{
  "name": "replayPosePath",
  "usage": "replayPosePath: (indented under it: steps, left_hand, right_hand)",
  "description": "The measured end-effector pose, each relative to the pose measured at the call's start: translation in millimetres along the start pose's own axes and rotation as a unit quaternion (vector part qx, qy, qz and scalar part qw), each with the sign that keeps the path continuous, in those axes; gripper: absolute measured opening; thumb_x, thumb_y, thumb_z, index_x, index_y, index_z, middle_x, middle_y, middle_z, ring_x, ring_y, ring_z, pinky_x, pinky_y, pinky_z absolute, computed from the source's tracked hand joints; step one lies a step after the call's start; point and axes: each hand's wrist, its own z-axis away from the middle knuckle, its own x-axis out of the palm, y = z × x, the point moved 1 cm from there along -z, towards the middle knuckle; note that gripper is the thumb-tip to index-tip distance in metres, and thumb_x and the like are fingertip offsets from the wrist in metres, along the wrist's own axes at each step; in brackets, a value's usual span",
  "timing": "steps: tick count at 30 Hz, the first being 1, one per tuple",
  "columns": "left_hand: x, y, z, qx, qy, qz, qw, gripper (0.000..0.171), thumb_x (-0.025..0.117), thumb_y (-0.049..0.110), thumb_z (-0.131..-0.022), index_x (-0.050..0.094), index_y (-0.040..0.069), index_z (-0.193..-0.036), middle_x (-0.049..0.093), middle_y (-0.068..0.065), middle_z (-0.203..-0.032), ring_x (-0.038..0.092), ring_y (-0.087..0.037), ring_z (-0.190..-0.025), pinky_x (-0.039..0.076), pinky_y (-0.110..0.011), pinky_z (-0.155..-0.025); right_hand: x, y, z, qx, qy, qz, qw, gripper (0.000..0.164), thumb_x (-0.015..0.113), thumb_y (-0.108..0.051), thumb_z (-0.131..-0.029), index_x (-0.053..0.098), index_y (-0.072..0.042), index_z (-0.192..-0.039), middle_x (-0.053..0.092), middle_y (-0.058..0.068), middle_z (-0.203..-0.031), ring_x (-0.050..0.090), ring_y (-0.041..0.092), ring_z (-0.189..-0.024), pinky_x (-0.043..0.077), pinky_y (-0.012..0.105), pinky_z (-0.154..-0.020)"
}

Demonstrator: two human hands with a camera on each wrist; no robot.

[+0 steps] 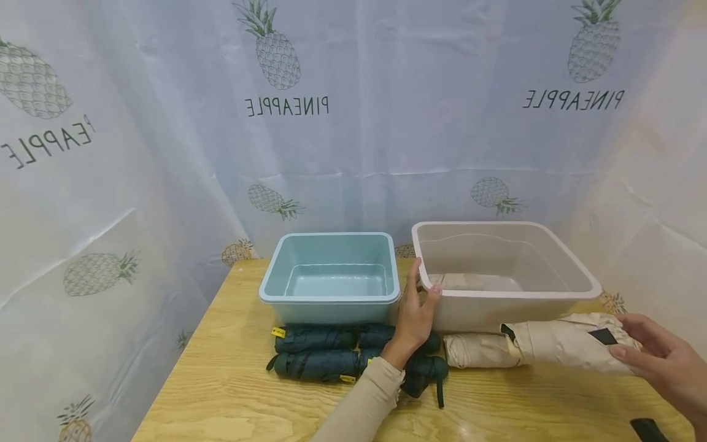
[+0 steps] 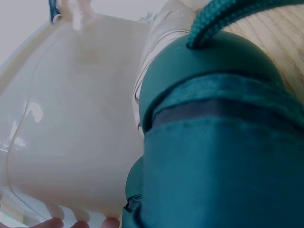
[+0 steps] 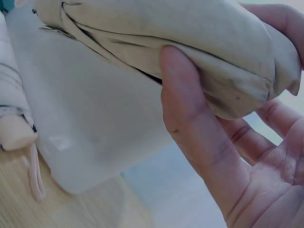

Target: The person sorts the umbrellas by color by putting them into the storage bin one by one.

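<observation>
Beige fabric wraps the rolled compact umbrella (image 1: 569,344) that the right hand (image 1: 663,359) grasps near one end, thumb on one side and fingers on the other, just in front of the large beige plastic bin (image 1: 508,312). The left hand (image 1: 414,316) lies spread against that bin's left front corner, clasping nothing. Lifting the roll towards the bin looks to be the step in hand; the next move probably calls for raising it over the front and lowering it in. Another beige rolled umbrella (image 1: 480,352) lies near it, and dark green rolled umbrellas (image 1: 317,365) lie before the smaller light-blue plastic bin (image 1: 331,312).
</observation>
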Motion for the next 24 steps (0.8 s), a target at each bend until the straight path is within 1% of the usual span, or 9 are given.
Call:
replayPosePath:
  steps: [1,4,7,9,11,14,16,20,24]
  left_hand:
    - [-0.1,-0.1,0.0,-0.001,0.0,0.0,1.0,0.07,0.051,0.046,-0.101,0.021,0.034,-0.163,0.054,-0.006,-0.148,0.06,-0.022,-0.125,0.051,-0.042,-0.099]
    - [-0.3,-0.4,0.0,-0.004,0.002,-0.002,1.0,0.07,0.051,0.047,-0.101,0.022,0.034,-0.163,0.055,-0.004,-0.148,0.06,-0.021,-0.125,0.051,-0.042,-0.1]
    - [-0.5,-0.4,0.1,-0.006,0.001,-0.002,1.0,0.07,0.051,0.047,-0.101,0.022,0.035,-0.163,0.055,-0.004,-0.148,0.06,-0.021,-0.126,0.051,-0.043,-0.101]
    - [-0.4,-0.4,0.0,-0.005,0.001,-0.002,1.0,0.07,0.051,0.048,-0.101,0.022,0.035,-0.163,0.055,-0.004,-0.148,0.06,-0.02,-0.126,0.051,-0.043,-0.101]
    - [-0.5,-0.3,-0.2,-0.003,0.0,-0.002,1.0,0.07,0.051,0.047,-0.101,0.022,0.035,-0.163,0.055,-0.005,-0.147,0.06,-0.021,-0.126,0.051,-0.043,-0.1]
    - [-0.6,0.0,-0.4,-0.001,-0.001,0.0,1.0,0.07,0.051,0.047,-0.101,0.022,0.035,-0.163,0.055,-0.005,-0.147,0.06,-0.021,-0.126,0.051,-0.043,-0.1]
    - [-0.6,0.1,-0.4,0.0,-0.002,0.002,1.0,0.07,0.051,0.047,-0.101,0.021,0.035,-0.163,0.054,-0.005,-0.148,0.06,-0.021,-0.126,0.051,-0.042,-0.1]
    - [-0.4,-0.6,-0.4,0.002,-0.002,0.002,1.0,0.07,0.051,0.047,-0.101,0.021,0.035,-0.163,0.055,-0.004,-0.147,0.06,-0.021,-0.125,0.051,-0.042,-0.099]
    - [-0.1,-1.8,-0.7,0.004,0.0,0.0,1.0,0.07,0.051,0.047,-0.102,0.022,0.034,-0.164,0.056,-0.004,-0.146,0.061,-0.021,-0.124,0.051,-0.041,-0.099]
  right_hand:
    - [0.2,-1.7,-2.3,-0.016,-0.012,-0.045,0.999,0.059,0.045,0.016,-0.1,0.052,-0.027,-0.141,0.059,-0.022,-0.125,0.066,-0.003,-0.099,0.058,0.023,-0.07]
    - [0.1,-5.4,-7.5,-0.049,-0.042,-0.115,0.991,0.061,0.04,0.02,-0.099,0.052,-0.022,-0.141,0.063,-0.015,-0.128,0.07,0.005,-0.1,0.06,0.026,-0.072]
    - [-1.1,-7.4,-11.4,-0.061,-0.047,-0.121,0.99,0.06,0.039,0.02,-0.099,0.05,-0.02,-0.142,0.059,-0.016,-0.133,0.069,0.004,-0.102,0.06,0.025,-0.073]
    - [-2.3,-8.1,-13.5,-0.053,-0.04,-0.102,0.993,0.059,0.039,0.018,-0.1,0.048,-0.022,-0.143,0.052,-0.02,-0.136,0.066,-0.002,-0.105,0.059,0.022,-0.073]
    - [-3.2,-8.3,-14.7,-0.04,-0.03,-0.077,0.996,0.059,0.041,0.015,-0.102,0.046,-0.025,-0.144,0.041,-0.021,-0.148,0.062,-0.009,-0.107,0.058,0.019,-0.074]
    - [-4.4,-10.2,-17.3,-0.028,-0.023,-0.053,0.998,0.059,0.042,0.012,-0.103,0.044,-0.029,-0.145,0.035,-0.024,-0.147,0.058,-0.013,-0.109,0.056,0.016,-0.074]
    - [-4.7,-12.1,-19.2,-0.032,-0.027,-0.068,0.997,0.059,0.042,0.013,-0.102,0.045,-0.028,-0.146,0.038,-0.024,-0.148,0.06,-0.011,-0.108,0.057,0.018,-0.074]
    - [-5.2,-17.9,-23.4,-0.054,-0.05,-0.119,0.99,0.061,0.04,0.018,-0.1,0.048,-0.022,-0.146,0.055,-0.021,-0.137,0.066,0.0,-0.105,0.06,0.023,-0.075]
    - [-5.5,-22.9,-25.9,-0.063,-0.067,-0.124,0.988,0.062,0.039,0.019,-0.1,0.046,-0.02,-0.148,0.057,-0.018,-0.137,0.067,0.002,-0.105,0.06,0.024,-0.076]
